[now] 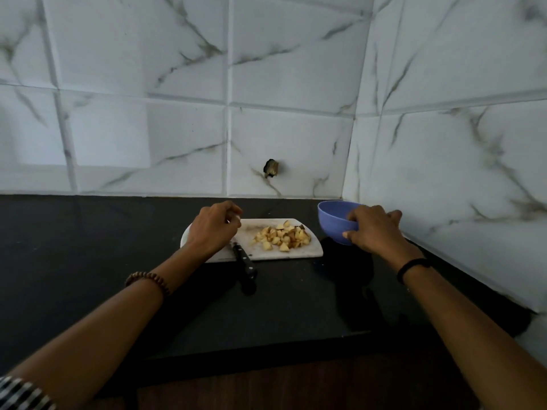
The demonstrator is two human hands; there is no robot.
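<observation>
Striped sleeve (20,393) comes nearest, on the arm that reaches to the cutting board's (296,252) left end. The blue bowl (333,221) is just off the board's right end, its mouth tipped a little toward the board. It looks like light plastic: stiff, smooth-walled, empty and unlikely to break, though liable to slip if pinched by the wall alone. The rim is probably the surest hold. The right grip (374,229) is clamped on the bowl's side away from the board, fingers hooked over the rim and thumb low on the outer wall. Whether the base rests on the table (88,247) I cannot tell. Apple pieces (282,236), small, moist and loose, lie heaped on the board's right half, near the bowl. The left grip (213,229) hangs over the board's left end with fingers curled; whether they pinch anything I cannot tell. The knife (245,266) lies across the board's near edge, handle on the table.
</observation>
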